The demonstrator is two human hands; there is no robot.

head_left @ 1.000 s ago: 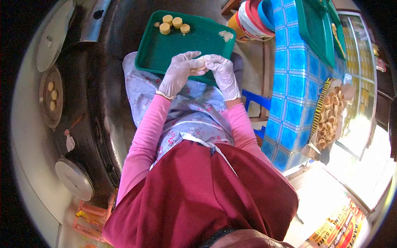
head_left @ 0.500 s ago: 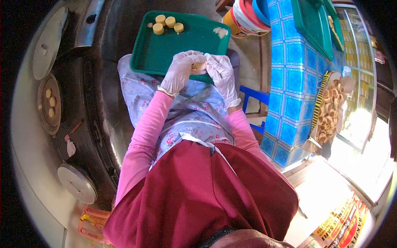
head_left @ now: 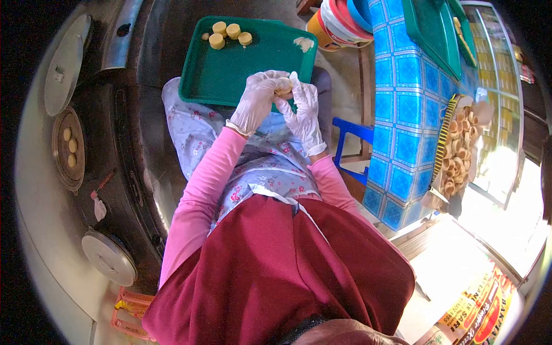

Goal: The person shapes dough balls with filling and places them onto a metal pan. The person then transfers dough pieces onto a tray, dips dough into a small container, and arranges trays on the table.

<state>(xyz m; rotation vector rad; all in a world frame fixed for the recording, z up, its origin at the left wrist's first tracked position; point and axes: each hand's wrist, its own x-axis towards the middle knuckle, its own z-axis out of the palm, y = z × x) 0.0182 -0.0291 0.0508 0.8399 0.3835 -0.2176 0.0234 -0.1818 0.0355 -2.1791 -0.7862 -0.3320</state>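
My left hand (head_left: 259, 100), in a white glove, has its fingers curled around a small pale piece of dough (head_left: 283, 92), mostly hidden by the glove. Close against it is my right hand (head_left: 303, 112), also gloved, with thumb and forefinger spread apart at the dough's side. Both hands are above the near edge of a green tray (head_left: 230, 72) on my lap. Several round yellow cakes (head_left: 217, 41) stand at the tray's far left, beside a small pale lump (head_left: 205, 36). A white smear of dough (head_left: 303, 44) lies in the far right corner.
On my left, a dark stove top carries a round griddle (head_left: 69, 144) with cakes and a metal lid (head_left: 109, 259). To the right, a blue-tiled table (head_left: 402, 109) bears a basket of brown curled pieces (head_left: 457, 149). Buckets (head_left: 339, 26) and a blue chair (head_left: 351, 135) stand between.
My right hand's fingers have spread from a pinch at the dough. My left hand has shifted slightly right, still around the dough. The view has moved a little.
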